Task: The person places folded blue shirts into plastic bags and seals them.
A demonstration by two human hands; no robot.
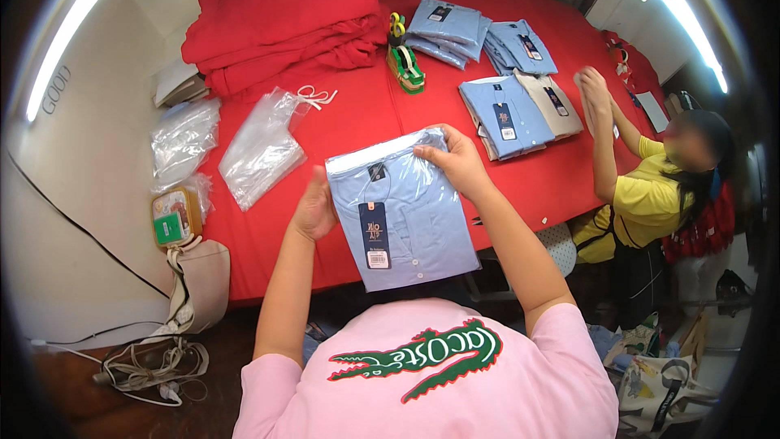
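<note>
A red-covered table (pixel 341 126) stands against a pale wall (pixel 73 219), strip lights (pixel 77 20) glowing above.

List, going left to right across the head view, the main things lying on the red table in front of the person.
Small orange and green box → empty clear plastic bags → bagged light blue shirt held by left hand and right hand → stack of folded blue shirts → folded beige shirt.

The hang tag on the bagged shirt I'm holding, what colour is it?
Dark navy blue, on the light blue bagged shirt; the hang tag shows clearly in the head view.
</note>
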